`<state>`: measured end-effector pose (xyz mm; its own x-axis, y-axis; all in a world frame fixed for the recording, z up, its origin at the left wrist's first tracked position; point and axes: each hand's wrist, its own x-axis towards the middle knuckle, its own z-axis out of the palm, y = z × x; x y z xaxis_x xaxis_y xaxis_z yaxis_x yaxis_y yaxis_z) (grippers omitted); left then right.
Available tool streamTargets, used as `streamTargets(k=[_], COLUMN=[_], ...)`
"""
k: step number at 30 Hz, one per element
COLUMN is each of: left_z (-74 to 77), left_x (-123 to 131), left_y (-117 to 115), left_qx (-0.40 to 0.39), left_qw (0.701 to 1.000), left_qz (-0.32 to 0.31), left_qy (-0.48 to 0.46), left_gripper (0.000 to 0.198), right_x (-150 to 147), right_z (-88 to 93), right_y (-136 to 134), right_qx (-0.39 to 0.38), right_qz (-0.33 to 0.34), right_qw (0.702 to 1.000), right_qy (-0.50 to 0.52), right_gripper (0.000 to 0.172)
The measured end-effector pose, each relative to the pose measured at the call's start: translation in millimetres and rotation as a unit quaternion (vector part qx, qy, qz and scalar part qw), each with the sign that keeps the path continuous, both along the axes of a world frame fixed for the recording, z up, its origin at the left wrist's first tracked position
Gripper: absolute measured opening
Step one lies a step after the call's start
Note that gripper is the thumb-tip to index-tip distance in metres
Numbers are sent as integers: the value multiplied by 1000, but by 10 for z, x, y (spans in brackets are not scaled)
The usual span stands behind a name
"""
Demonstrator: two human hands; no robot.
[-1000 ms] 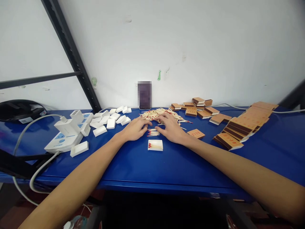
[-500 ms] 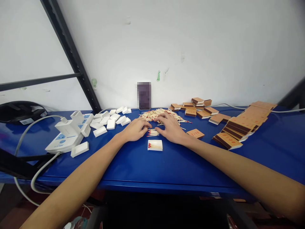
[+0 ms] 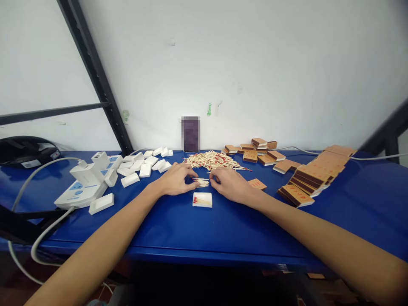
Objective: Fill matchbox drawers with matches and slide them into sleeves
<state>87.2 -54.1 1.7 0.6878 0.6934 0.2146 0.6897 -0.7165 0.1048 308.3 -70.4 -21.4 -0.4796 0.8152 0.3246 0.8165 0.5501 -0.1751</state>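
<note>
A small row of red-tipped matches [image 3: 202, 182] lies between my two hands. My left hand [image 3: 177, 179] is at their left ends, its thumb and index finger apart on either side of the match heads. At the right ends, my right hand [image 3: 230, 183] has its fingers curled in with the thumb close by; whatever is between them is hidden. Just in front lies a white matchbox tray [image 3: 207, 205] with a few matches inside, heads to the left. Behind the hands spreads a large heap of loose matches [image 3: 215, 160].
White matchbox trays [image 3: 145, 170] lie at the left, beside a power strip [image 3: 81, 196] with chargers and cables. Matchbox sleeves [image 3: 318, 163] are stacked at the right, others [image 3: 250, 156] at the back. One sleeve [image 3: 257, 184] lies by my right wrist. A phone [image 3: 190, 134] leans on the wall.
My hands have drawn back from the heap to the small row of matches. My right fingers have curled in. The view has tilted up slightly and shifted right.
</note>
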Motion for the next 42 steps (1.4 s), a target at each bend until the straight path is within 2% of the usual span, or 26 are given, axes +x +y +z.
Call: streamTargets(k=[4,8,16,24,34,42], left_z=[10,1,-24,-12,-27,-26], left_x=[-11,-15,-4,4,26,51], left_y=[-11,0,32,34,25,8], left_qx=[-18,-12,-29,-24,-24,-40], left_qw=[1000,1000,998,997,996,996], left_qz=[-7,-19,-41,-50,-60,-62], left_qy=[-3,-9,-50,-49,-57,-45], left_gripper=[43,38,30,26,23,26], right_x=[-46,-38,-70,-84,-12,-45], right_z=[-21,-38,-9,-4,-57,-44], right_y=[13,35,-1,-18,47,75], right_qx=[-1,5,5,3,-5,-33], right_qz=[11,27,9,13,75,69], right_qw=[1000,999,999,999,996,994], right_qy=[16,33,34,38,52,80], right_gripper=[12,13,4,2,21,16])
